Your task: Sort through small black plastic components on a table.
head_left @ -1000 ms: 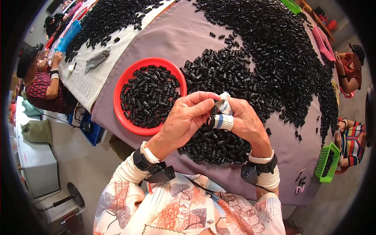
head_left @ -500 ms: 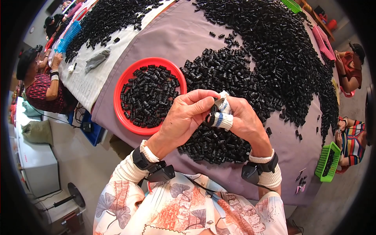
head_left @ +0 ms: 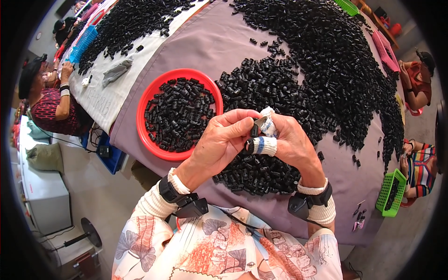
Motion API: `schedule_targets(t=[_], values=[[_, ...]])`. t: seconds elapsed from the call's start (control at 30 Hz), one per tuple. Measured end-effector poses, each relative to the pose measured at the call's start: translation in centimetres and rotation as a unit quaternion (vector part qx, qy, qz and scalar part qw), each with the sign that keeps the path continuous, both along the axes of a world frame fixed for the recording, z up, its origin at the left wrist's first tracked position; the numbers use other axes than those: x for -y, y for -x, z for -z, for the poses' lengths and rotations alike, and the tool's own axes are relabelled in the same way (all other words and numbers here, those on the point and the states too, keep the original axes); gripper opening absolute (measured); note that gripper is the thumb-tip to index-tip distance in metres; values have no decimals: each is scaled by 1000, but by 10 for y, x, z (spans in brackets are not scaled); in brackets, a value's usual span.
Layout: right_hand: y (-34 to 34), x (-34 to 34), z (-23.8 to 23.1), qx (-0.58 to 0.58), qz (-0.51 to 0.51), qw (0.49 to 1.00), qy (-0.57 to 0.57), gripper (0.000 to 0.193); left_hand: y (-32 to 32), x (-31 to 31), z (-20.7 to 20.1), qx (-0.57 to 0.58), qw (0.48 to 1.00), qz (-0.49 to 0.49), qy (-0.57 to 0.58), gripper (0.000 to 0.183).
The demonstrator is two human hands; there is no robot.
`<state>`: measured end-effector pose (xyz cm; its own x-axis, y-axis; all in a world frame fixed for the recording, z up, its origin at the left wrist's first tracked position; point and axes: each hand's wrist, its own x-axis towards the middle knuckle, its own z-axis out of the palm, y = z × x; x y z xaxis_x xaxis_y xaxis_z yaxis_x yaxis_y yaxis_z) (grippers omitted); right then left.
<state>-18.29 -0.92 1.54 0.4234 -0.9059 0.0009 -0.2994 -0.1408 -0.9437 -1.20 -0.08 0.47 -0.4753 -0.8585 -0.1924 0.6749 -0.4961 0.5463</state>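
My left hand (head_left: 222, 140) is closed, thumb and forefinger pinched at a small black plastic part (head_left: 254, 130) between the two hands. Facing it, my right hand (head_left: 294, 142) is also closed, its fingers curled toward the same part. White cloth finger covers with blue stripes (head_left: 263, 145) wrap the right thumb and a finger. At the covered fingertip shows a small grey flat edge (head_left: 259, 122), too small to name. Under and beyond both hands lies a heap of similar black parts (head_left: 261, 88). To the left, a red round basin (head_left: 140, 116) contains many more.
A mauve cloth (head_left: 182, 51) covers the table. A larger heap of black parts (head_left: 331, 70) spreads at the far right. A green basket (head_left: 391, 193) stands at the right edge; a few small tools (head_left: 359, 218) lie near it. Other people (head_left: 53, 102) sit at both sides.
My hands stay together in nearly the same place. The black part between them now shows more plainly, and the right fingers have shifted slightly.
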Motion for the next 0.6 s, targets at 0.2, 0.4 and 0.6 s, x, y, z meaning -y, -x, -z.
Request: schedule_targets(t=[0.2,0.4,0.6], values=[[0,-2,-3,-16,-3,1000,1,36,0,0,0,14,1000,-3,7,18],[-2,-4,-5,-12,-10,1000,4,34,-1,-1,-2,49,999,-11,18,17],[-5,-4,-4,5,-13,1000,18,30,-1,-1,0,72,996,-23,45,17]])
